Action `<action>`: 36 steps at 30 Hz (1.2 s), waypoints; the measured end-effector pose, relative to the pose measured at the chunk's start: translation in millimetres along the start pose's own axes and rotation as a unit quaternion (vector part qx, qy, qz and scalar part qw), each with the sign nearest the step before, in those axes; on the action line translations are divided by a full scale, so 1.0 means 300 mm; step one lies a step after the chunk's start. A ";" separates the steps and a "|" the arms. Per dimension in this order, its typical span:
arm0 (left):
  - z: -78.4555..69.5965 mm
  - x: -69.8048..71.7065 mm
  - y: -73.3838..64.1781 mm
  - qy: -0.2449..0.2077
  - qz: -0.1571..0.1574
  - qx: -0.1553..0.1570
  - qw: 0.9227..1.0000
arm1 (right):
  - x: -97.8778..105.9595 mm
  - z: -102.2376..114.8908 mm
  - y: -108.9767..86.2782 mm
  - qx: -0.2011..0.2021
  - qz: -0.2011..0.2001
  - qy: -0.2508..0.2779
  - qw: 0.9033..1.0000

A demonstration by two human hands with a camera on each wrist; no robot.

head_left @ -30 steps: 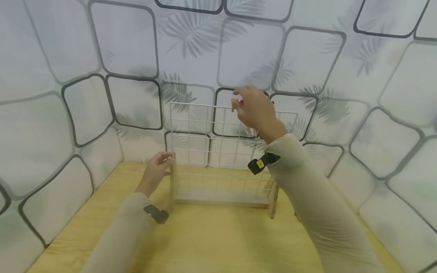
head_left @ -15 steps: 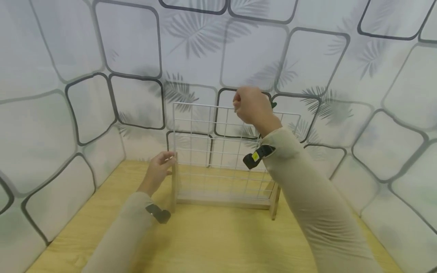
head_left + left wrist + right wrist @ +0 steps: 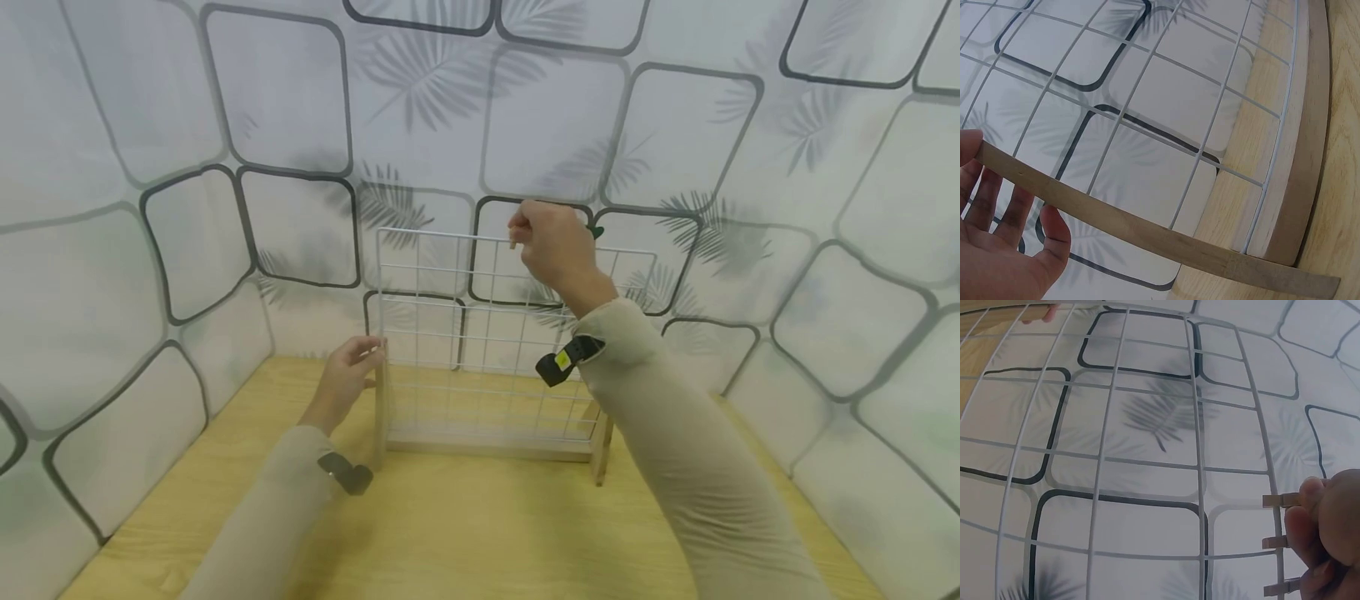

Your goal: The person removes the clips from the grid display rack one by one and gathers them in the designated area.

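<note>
A white wire grid rack [image 3: 491, 302] stands upright on a wooden base [image 3: 487, 447]. My left hand [image 3: 343, 375] holds its left wooden post [image 3: 380, 408]; in the left wrist view, the fingers [image 3: 1016, 212] lie along the post. At the grid's top wire, my right hand [image 3: 557, 248] has its fingers closed around small wooden clothespins. The right wrist view shows an upper clothespin [image 3: 1282, 500] pinched at the fingertips, with a middle clothespin [image 3: 1274, 542] and a lower clothespin [image 3: 1280, 587] across the same wire. Their outer ends are hidden by the hand.
The rack stands on a light wooden table [image 3: 465, 525]. Behind it hangs a pale patterned backdrop [image 3: 420, 100]. A small dark green piece [image 3: 596, 232] shows just right of the right hand.
My right hand has turned and its fingers have closed in at the top wire, hiding the yellow and pink pieces seen earlier. The left hand stays on the post.
</note>
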State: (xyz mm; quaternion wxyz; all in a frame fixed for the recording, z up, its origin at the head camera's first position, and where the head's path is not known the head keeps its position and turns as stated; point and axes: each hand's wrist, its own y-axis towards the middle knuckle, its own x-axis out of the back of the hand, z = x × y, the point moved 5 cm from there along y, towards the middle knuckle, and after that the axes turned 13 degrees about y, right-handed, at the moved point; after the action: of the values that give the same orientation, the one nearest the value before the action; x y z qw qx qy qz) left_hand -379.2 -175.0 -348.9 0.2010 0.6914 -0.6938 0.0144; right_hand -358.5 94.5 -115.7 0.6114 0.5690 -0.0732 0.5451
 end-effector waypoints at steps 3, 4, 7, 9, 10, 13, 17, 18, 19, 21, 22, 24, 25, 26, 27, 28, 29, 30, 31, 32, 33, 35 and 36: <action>0.002 -0.003 -0.001 0.001 -0.005 0.001 1.000 | -0.007 0.000 -0.006 0.007 -0.011 0.010 1.000; 0.002 -0.004 -0.002 0.001 -0.007 0.002 1.000 | -0.009 0.003 -0.007 0.013 -0.018 0.019 1.000; 0.005 -0.006 -0.001 -0.001 -0.006 0.001 1.000 | -0.012 0.030 -0.023 0.046 -0.039 0.051 0.997; 0.008 -0.008 0.000 -0.006 -0.002 -0.001 1.000 | -0.019 0.059 -0.043 0.078 -0.044 0.075 0.993; 0.009 -0.008 0.001 -0.009 -0.001 -0.003 1.000 | -0.027 0.073 -0.057 0.088 -0.043 0.090 0.991; 0.016 -0.004 0.005 -0.019 -0.004 -0.004 1.000 | -0.079 0.107 -0.125 0.087 -0.024 0.152 0.984; 0.024 0.005 0.006 -0.031 -0.018 0.000 0.999 | -0.212 0.098 -0.259 0.046 0.011 0.264 0.963; 0.025 0.006 0.006 -0.032 -0.020 0.000 0.999 | -0.248 0.083 -0.298 0.030 0.023 0.285 0.958; 0.025 0.005 0.006 -0.035 -0.020 0.000 0.999 | -0.283 0.062 -0.337 0.011 0.034 0.302 0.953; 0.026 0.001 0.006 -0.037 -0.017 -0.002 0.999 | -0.341 0.005 -0.414 -0.041 0.057 0.327 0.942; 0.026 -0.002 0.006 -0.039 -0.016 -0.003 0.999 | -0.362 -0.029 -0.451 -0.067 0.066 0.334 0.938; 0.025 -0.009 0.006 -0.044 -0.013 -0.004 0.999 | -0.391 -0.104 -0.522 -0.119 0.075 0.340 0.930; 0.025 -0.012 0.006 -0.047 -0.013 -0.004 0.999 | -0.398 -0.142 -0.554 -0.141 0.075 0.340 0.927; 0.025 -0.015 0.006 -0.050 -0.013 -0.004 0.999 | -0.402 -0.178 -0.584 -0.154 0.072 0.335 0.927; 0.024 -0.016 0.005 -0.049 -0.014 -0.003 0.999 | -0.402 -0.212 -0.613 -0.163 0.067 0.329 0.928; 0.024 -0.017 0.004 -0.050 -0.015 -0.002 0.999 | -0.400 -0.243 -0.637 -0.167 0.061 0.322 0.930; 0.023 -0.017 0.004 -0.049 -0.015 -0.002 0.999 | -0.396 -0.272 -0.660 -0.168 0.055 0.310 0.934; 0.022 -0.017 0.003 -0.047 -0.016 -0.001 0.999 | -0.392 -0.298 -0.680 -0.168 0.050 0.306 0.936; 0.020 -0.017 0.003 -0.046 -0.016 -0.002 0.999 | -0.387 -0.323 -0.697 -0.169 0.047 0.299 0.938; 0.018 -0.016 0.003 -0.043 -0.017 -0.003 0.999 | -0.380 -0.346 -0.714 -0.170 0.044 0.296 0.939; 0.016 -0.016 0.003 -0.040 -0.017 -0.004 0.999 | -0.373 -0.370 -0.730 -0.174 0.044 0.294 0.939; 0.012 -0.017 0.005 -0.037 -0.016 -0.005 0.999 | -0.355 -0.422 -0.766 -0.190 0.051 0.287 0.938; 0.012 -0.019 0.006 -0.037 -0.015 -0.005 0.999 | -0.345 -0.452 -0.787 -0.204 0.055 0.284 0.935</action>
State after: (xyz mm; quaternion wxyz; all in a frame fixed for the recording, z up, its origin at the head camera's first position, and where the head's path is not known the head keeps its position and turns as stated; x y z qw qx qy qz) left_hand -382.0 -170.5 -353.6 0.1784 0.7008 -0.6905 -0.0176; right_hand -294.1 196.4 -380.8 0.6785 0.2484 -0.0378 0.6903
